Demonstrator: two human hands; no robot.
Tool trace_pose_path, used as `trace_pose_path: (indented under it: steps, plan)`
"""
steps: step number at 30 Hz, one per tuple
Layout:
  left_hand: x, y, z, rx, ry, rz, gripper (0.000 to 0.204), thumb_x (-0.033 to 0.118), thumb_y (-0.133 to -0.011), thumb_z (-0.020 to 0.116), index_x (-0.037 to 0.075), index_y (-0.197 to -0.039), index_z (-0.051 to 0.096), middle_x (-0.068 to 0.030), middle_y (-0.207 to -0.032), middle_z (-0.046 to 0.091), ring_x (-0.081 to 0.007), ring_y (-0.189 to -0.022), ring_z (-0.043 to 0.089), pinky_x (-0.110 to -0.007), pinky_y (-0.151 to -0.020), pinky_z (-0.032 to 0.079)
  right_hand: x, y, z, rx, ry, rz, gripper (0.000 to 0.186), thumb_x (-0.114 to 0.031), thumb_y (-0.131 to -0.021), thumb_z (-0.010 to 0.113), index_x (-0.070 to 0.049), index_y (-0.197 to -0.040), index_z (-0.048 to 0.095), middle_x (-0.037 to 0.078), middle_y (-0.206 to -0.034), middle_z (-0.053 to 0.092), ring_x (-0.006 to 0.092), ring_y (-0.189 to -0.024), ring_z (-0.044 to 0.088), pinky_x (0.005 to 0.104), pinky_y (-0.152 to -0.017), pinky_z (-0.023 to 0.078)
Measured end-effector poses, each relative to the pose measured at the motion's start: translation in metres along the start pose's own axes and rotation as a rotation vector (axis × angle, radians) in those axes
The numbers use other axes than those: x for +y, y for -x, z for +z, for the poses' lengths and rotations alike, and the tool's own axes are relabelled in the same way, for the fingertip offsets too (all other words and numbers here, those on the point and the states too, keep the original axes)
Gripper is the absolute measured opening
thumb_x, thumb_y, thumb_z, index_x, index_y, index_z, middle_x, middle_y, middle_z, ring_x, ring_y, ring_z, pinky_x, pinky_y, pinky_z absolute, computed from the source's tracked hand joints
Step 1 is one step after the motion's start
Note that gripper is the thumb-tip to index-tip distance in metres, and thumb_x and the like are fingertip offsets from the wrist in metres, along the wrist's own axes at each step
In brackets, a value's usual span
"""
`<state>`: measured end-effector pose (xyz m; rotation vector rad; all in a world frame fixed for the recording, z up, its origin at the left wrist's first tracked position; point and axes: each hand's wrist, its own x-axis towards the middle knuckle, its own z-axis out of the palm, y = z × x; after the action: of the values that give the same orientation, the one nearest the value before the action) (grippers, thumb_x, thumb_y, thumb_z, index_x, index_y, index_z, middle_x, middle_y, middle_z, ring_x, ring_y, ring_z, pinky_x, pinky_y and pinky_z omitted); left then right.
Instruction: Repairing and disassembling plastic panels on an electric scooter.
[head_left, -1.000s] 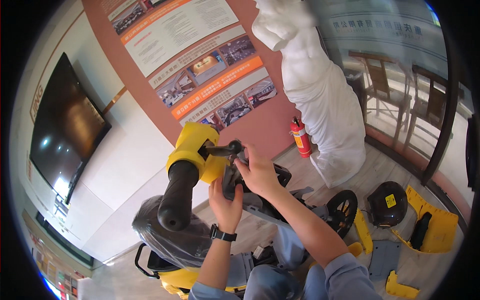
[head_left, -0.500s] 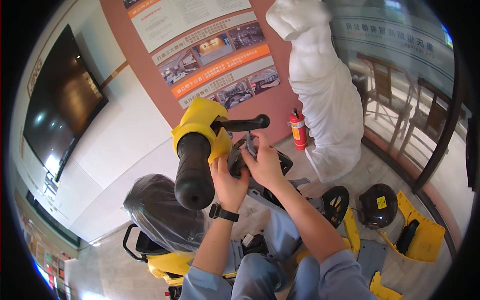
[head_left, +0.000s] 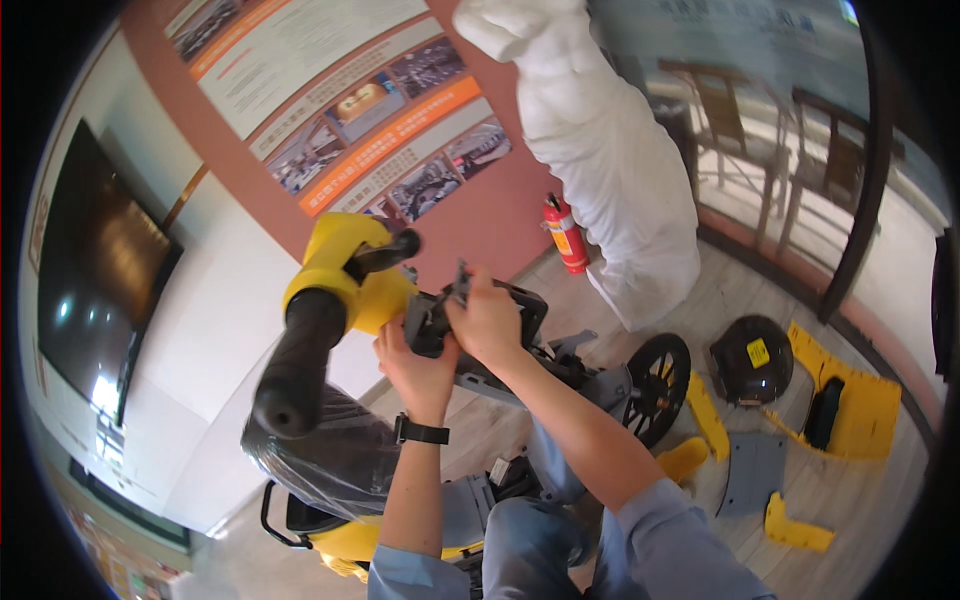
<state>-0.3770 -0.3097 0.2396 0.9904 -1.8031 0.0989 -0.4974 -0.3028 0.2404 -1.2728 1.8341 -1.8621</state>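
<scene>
A yellow electric scooter's handlebar (head_left: 345, 245) stands in front of me, with a black rubber grip (head_left: 305, 345) and a black brake lever (head_left: 385, 255) at its left end. Beside the yellow cover, my left hand (head_left: 418, 375) is closed around the lower side of a dark grey plastic part (head_left: 428, 325). My right hand (head_left: 487, 322) holds the same part from its far side, thumb toward the left hand. Its exact kind is unclear, and the fingers partly cover it. Under my arms lies the scooter's body, and its seat (head_left: 325, 445) is wrapped in clear plastic.
On the floor at right lie a black rounded shell (head_left: 750, 360), a yellow panel (head_left: 865, 415), a grey plate (head_left: 752, 470) and smaller yellow pieces (head_left: 797, 525). The black front wheel (head_left: 658, 390) stands nearby. Behind are a red fire extinguisher (head_left: 566, 235) and a white statue (head_left: 610, 150).
The handlebar has swung, its black grip now slanting down to the left. Both hands have shifted left with the grey part and still hold it. The view has turned somewhat to the right.
</scene>
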Motion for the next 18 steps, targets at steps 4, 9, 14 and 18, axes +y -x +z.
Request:
trace_pose_path:
  steps: [4, 9, 14, 18]
  plan:
    - [0.0, -0.003, -0.001, 0.008, 0.053, 0.062, 0.06, 0.01, -0.067, 0.077, -0.003, -0.122, 0.056, -0.0218, -0.114, 0.06, -0.0435, -0.108, 0.053, -0.049, -0.094, 0.045, 0.024, -0.017, 0.035, -0.086, -0.2, -0.115, 0.046, -0.021, -0.087, 0.068, -0.002, -0.124, 0.048, 0.029, -0.097, 0.068, 0.0481, -0.094, 0.066, 0.0538, -0.082, 0.053]
    - [0.007, 0.0, -0.003, -0.013, 0.053, 0.027, 0.055, 0.007, -0.071, 0.073, -0.005, -0.121, 0.056, -0.0221, -0.114, 0.061, -0.0432, -0.105, 0.053, -0.05, -0.093, 0.044, 0.025, -0.025, 0.031, -0.271, -0.396, -0.106, 0.049, -0.019, -0.088, 0.07, -0.002, -0.128, 0.047, 0.025, -0.114, 0.065, 0.0435, -0.104, 0.064, 0.048, -0.091, 0.05]
    - [0.011, -0.002, -0.007, 0.022, -0.024, 0.004, 0.046, 0.003, -0.076, 0.068, -0.006, -0.12, 0.058, -0.0227, -0.111, 0.061, -0.0429, -0.102, 0.053, -0.05, -0.091, 0.043, 0.035, -0.034, 0.022, -0.526, -0.924, -0.061, 0.057, -0.022, -0.093, 0.07, -0.008, -0.14, 0.042, 0.012, -0.108, 0.069, 0.0173, -0.085, 0.067, 0.0317, -0.069, 0.05]
    - [0.007, 0.002, 0.0, 0.12, -0.045, -0.019, 0.036, 0.001, -0.079, 0.062, -0.006, -0.114, 0.061, -0.0225, -0.108, 0.063, -0.0427, -0.099, 0.053, -0.051, -0.088, 0.043, 0.031, -0.035, 0.009, -0.64, -0.763, 0.141, 0.068, -0.028, -0.094, 0.07, -0.001, -0.147, 0.037, 0.019, -0.117, 0.064, 0.0187, -0.101, 0.065, 0.0286, -0.083, 0.051]
